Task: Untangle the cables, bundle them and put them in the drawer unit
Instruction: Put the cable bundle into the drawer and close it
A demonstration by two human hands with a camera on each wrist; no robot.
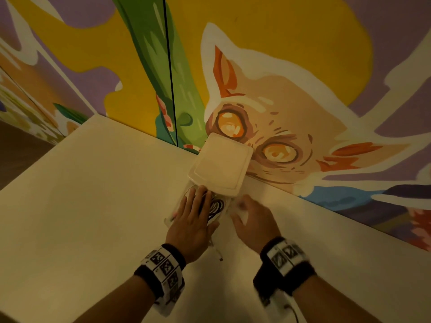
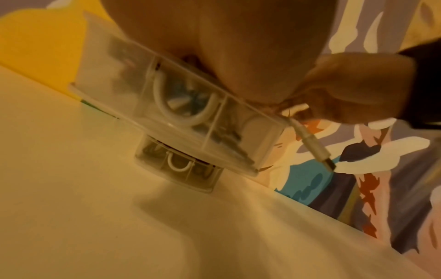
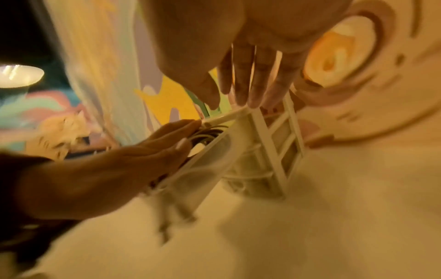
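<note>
1. A pale cream table (image 1: 93, 206) fills the lower half of the head view, lit warm and dim. Behind it, across the upper half of the frame, runs a painted wall mural (image 1: 291, 113) of a big-eyed cat on yellow and purple.

2. At the centre of the frame, against the wall, stands the small white drawer unit (image 1: 219, 166), its flat top facing up.

3. Its upper drawer (image 2: 179, 111) is pulled out toward the lower part of the frame. It is clear plastic with a white loop handle on its front.

4. Inside that open drawer lie the dark coiled cables (image 1: 214, 206). One white cable end with a plug (image 2: 315, 145) hangs over the drawer's right corner, outside it.

5. The lower drawer (image 2: 179, 168) is pushed in, and its contents are too murky to name.

6. The left hand (image 1: 193, 220) lies flat on the cables, fingers straight and pressing them down into the drawer.

7. The right hand (image 1: 251, 220) sits just right of the drawer, fingers extended and relaxed, their tips near the unit's top edge, gripping nothing that I can make out.
</note>
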